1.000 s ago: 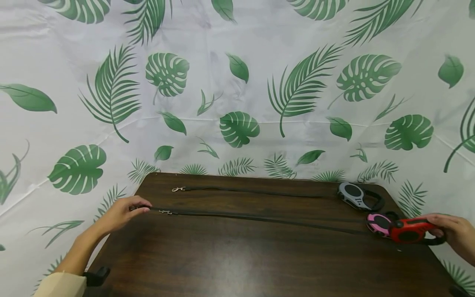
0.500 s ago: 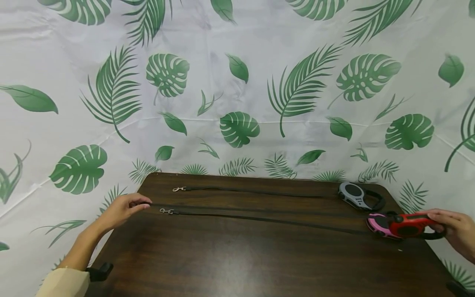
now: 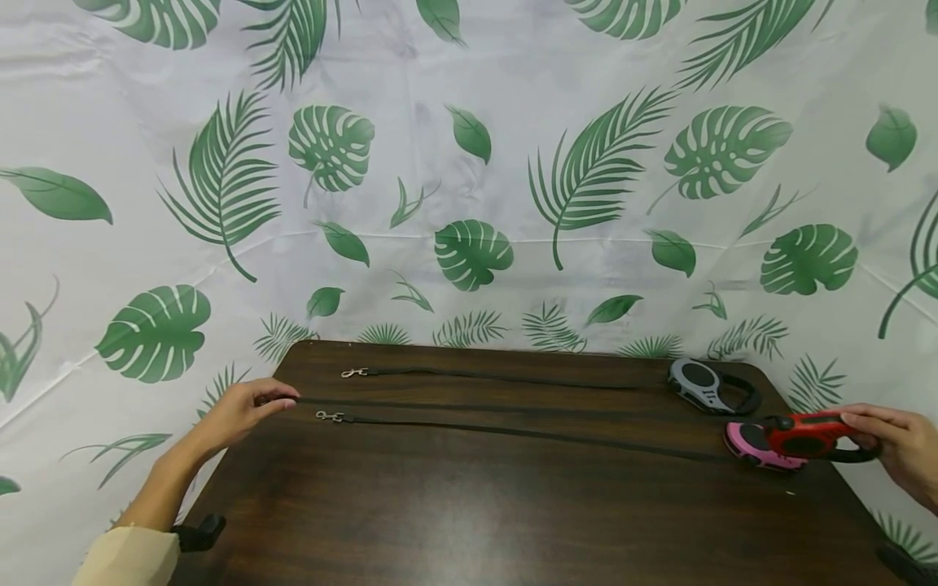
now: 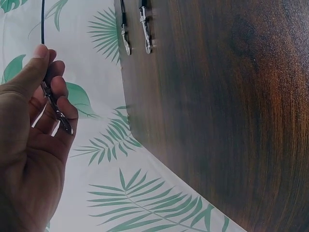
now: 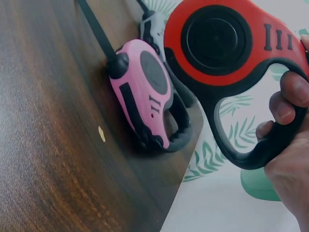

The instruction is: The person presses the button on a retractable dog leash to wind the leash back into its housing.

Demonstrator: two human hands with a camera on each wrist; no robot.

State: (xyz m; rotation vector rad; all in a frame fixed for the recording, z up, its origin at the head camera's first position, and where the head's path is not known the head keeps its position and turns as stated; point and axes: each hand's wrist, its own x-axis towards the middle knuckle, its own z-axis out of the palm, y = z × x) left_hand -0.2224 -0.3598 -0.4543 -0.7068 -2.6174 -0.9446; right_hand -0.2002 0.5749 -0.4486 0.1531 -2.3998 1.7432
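A red retractable dog leash (image 3: 802, 435) with a black handle is held up in my right hand (image 3: 903, 449), whose fingers curl through the handle in the right wrist view. Its black strap stretches left across the table to my left hand (image 3: 245, 413). There the thumb and fingers pinch the strap's end, and a metal clip (image 4: 58, 110) lies against the fingers. Below and behind the red leash, a pink retractable leash (image 5: 145, 87) rests on the table, its strap (image 3: 528, 435) laid out leftward. Farther back lies a grey retractable leash (image 3: 699, 384), also with its strap (image 3: 506, 378) drawn out.
The dark wooden table (image 3: 469, 505) has a leaf-print cloth (image 3: 476, 187) hanging behind it and around its sides. Two metal clips, one far (image 3: 355, 373) and one nearer (image 3: 329, 416), lie toward the table's left end. A small pale fleck (image 5: 101, 134) marks the tabletop.
The red leash has shifted slightly up and back, uncovering more of the pink one. The held strap has risen away from the pink leash's strap, and my left hand has lifted a little.
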